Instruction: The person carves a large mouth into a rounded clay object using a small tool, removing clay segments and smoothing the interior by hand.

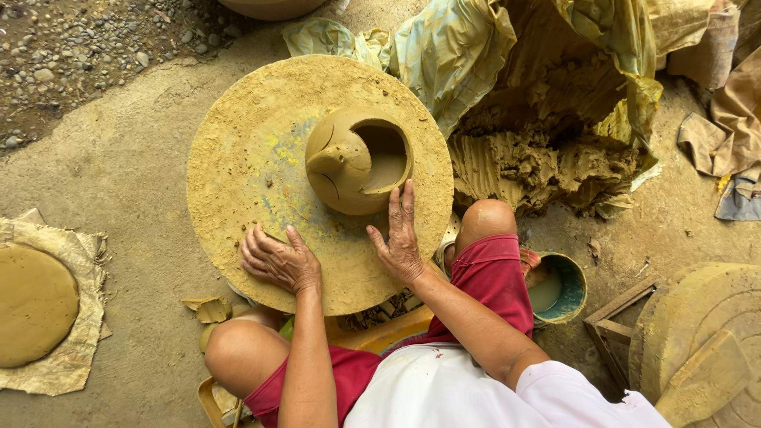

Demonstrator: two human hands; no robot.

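A round, clay-caked turntable [238,150] lies in front of my knees. On it stands a rounded wet clay vessel [349,162] with an open mouth facing right and a small raised lip on its left side. My left hand [279,260] rests flat on the wheel's near edge, fingers spread, holding nothing. My right hand [399,238] lies flat on the wheel just below the vessel, fingertips close to its base but not gripping it.
A big mound of raw clay [547,158] sits under a yellowish plastic sheet [452,47] to the right. A teal bucket of murky water [559,289] stands by my right knee. A flat clay disc on cloth [32,305] lies left; another clay-covered wheel [701,341] lower right.
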